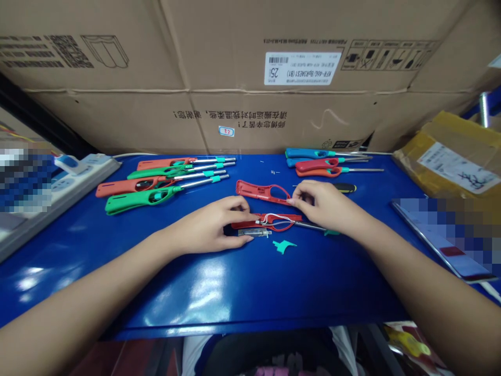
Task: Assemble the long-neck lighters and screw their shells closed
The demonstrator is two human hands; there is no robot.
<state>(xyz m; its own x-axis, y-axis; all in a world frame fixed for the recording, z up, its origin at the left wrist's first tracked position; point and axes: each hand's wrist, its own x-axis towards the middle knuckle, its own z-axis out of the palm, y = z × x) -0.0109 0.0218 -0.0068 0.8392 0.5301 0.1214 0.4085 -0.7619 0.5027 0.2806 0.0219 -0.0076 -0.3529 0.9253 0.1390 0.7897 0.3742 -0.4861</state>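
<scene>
An opened red gas lighter lies in front of me in two halves. My left hand [215, 225] grips the left end of its lower half [276, 222], where white wires and a metal barrel [311, 226] show. My left thumb rests by a clear fuel tank [254, 232] along the near edge. Behind it lies the other red half shell [260, 191], hollow side up; my right hand [323, 203] pinches its right end between thumb and fingers. A loose green trigger [284, 246] sits nearer to me. Partly behind my right hand is a yellow-and-black screwdriver [346, 187].
Several red and green lighters [141, 203] lie at the left back, and several blue, red and orange ones [317, 166] at the right back. Small screws [275, 172] lie between. A power strip [74, 183], a phone [442, 240], a yellow-taped parcel [450, 156] and a cardboard wall [235, 68] border the blue table.
</scene>
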